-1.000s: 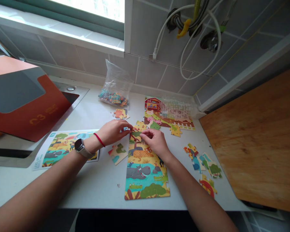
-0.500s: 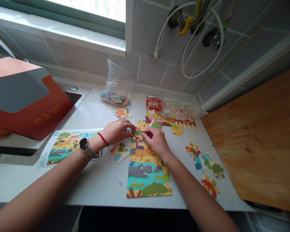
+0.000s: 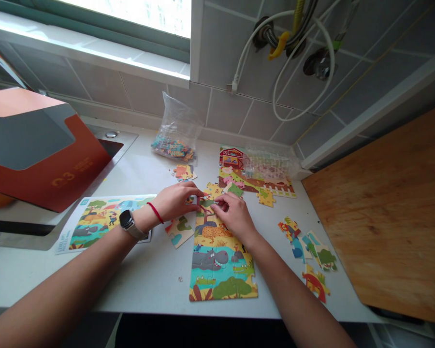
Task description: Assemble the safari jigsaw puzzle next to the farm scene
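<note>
While left hand (image 3: 177, 202) pinches puzzle piece (image 3: 207, 204), right hand (image 3: 235, 215) does too.

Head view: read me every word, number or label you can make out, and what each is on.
"LEVEL UP": sideways along the edge of the picture sheet; the smaller line beside it is unreadable.
"3": on the orange box; the character before it and print beside it are too blurred.
Teal mark in the sheet's corner: too small to read.

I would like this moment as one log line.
left hand: at tree piece, left side | right hand: at its right side | partly joined puzzle: on counter
</note>
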Motion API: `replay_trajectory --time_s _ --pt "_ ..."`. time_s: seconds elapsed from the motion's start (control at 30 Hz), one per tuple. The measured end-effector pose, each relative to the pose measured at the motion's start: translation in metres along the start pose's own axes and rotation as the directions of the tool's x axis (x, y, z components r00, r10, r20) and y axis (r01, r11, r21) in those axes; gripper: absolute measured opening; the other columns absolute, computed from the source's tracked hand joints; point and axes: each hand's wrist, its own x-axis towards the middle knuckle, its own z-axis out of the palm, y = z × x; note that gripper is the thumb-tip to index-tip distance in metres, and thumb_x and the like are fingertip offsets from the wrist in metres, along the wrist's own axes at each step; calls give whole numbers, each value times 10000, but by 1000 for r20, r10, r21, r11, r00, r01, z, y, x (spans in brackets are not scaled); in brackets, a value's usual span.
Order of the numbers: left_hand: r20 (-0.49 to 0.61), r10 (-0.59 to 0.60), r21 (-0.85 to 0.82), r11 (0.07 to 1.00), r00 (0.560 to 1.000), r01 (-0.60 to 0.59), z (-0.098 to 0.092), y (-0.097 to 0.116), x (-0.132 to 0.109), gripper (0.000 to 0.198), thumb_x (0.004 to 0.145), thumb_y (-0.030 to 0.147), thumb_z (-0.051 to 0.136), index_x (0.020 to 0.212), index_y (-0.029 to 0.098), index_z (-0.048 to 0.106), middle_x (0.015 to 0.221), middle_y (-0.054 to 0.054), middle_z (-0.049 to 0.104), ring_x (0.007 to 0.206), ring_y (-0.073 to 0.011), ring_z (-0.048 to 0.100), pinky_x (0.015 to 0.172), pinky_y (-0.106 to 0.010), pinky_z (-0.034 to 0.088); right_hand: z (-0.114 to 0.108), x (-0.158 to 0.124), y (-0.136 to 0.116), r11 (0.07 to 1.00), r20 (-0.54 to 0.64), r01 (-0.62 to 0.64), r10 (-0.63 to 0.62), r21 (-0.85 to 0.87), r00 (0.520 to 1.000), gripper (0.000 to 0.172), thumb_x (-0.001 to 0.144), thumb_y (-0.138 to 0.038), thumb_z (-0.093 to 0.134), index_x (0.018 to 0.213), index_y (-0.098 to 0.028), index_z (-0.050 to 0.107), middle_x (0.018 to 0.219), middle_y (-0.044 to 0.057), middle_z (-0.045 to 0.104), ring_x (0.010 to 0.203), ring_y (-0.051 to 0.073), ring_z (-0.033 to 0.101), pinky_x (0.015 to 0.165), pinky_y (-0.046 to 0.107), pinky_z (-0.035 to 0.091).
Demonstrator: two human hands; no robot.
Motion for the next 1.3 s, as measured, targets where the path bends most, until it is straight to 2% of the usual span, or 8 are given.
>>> replay_trajectory --time_s 0.27,0.43,0.53,0.67,0.87,1.03,1.17,1.3 --pt "-24 6 3 1000 1000 -6 4 -3 1 292 930 418 753 1170 252 770 1152 -73 714 971 -237 712 872 -372 565 2 1 -1 1000 -24 12 -12 -26 1000 51 881 -164 775 915 -199 762 872 19 681 702 143 632 745 279 527" --pt "-78 60 -26 998 995 -62 9 -11 0 394 978 581 610 1136 268 790 1084 -76 730 942 -244 716 862 -373 572 2 -2 -6 999 -10 -28 28 -20 1000 35 891 -213 787 913 -202 761 886 23 688 760 150 652 792 282 533" --pt "-118 72 -46 996 990 -78 15 -18 1 534 929 748 561 1116 308 799 1078 -67 740 900 -255 723 831 -376 582 3 -2 -5 999 9 -42 42 -21 999 197 854 -317 849 996 -206 770 965 35 703 805 157 661 823 287 541" --pt "-146 61 -52 996 987 -70 19 -21 3 584 879 821 555 1060 325 803 1058 -54 747 853 -257 721 778 -356 588 3 -2 -1 996 15 -77 76 51 997 297 834 -319 867 1090 -203 772 1012 48 716 790 152 668 798 281 555" --pt "-112 46 -24 999 993 -49 10 -10 2 604 918 792 542 1107 272 785 1011 -64 732 791 -219 705 770 -345 578 3 -3 -2 972 -36 -107 117 209 992 236 828 -215 836 1059 -209 787 993 38 763 708 129 664 791 286 561" --pt "-98 39 6 999 994 -39 8 -7 1 535 969 711 553 1179 257 743 1077 -69 734 829 -215 713 780 -351 576 4 -2 -1 925 -19 -164 181 343 983 315 812 -187 824 1126 -179 791 948 42 784 688 125 661 732 270 547" --pt "-116 80 -8 997 990 -82 5 0 1 487 992 649 573 1202 234 718 1063 -71 725 756 -187 699 711 -334 582 3 -1 1 900 13 -169 179 401 984 297 851 -222 786 1142 -163 803 905 45 789 693 131 668 712 270 535" --pt "-152 148 -62 985 977 -159 7 9 1 381 1017 542 600 1208 229 704 1090 -76 687 742 -156 676 713 -321 593 0 -2 3 886 25 -148 153 438 988 229 846 -251 777 1055 -168 822 863 42 795 682 136 667 689 267 528"
